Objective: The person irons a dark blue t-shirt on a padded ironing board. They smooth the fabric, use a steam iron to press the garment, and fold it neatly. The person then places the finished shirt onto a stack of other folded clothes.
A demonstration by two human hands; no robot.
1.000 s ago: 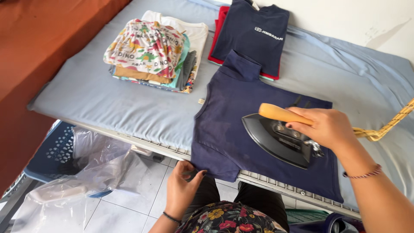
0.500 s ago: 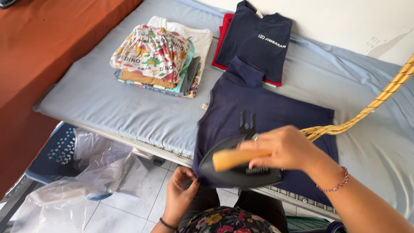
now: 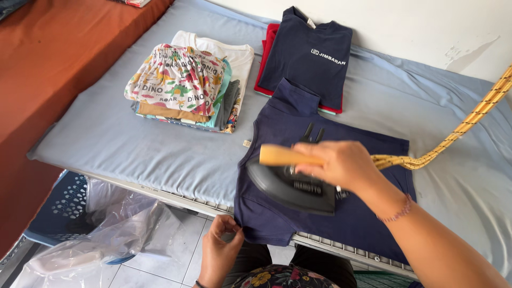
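A navy T-shirt (image 3: 341,213) lies spread on the grey-blue padded ironing surface (image 3: 160,154), its lower edge hanging over the near side. My right hand (image 3: 341,162) grips the tan wooden handle of a black iron (image 3: 290,186), which rests on the shirt's left half with its tip pointing left. My left hand (image 3: 218,250) pinches the shirt's lower left corner just below the surface's edge. A yellow braided cord (image 3: 458,133) runs from the iron up to the right.
A stack of folded colourful clothes (image 3: 186,85) sits at the back left. A folded navy shirt on a red one (image 3: 309,53) lies behind the spread shirt. A blue basket (image 3: 53,208) and clear plastic bags (image 3: 106,234) stand on the tiled floor. An orange-brown surface (image 3: 48,64) borders the left.
The iron has slid from the shirt's right side to its left half and turned to point left. My left hand has kept its hold on the shirt's lower corner.
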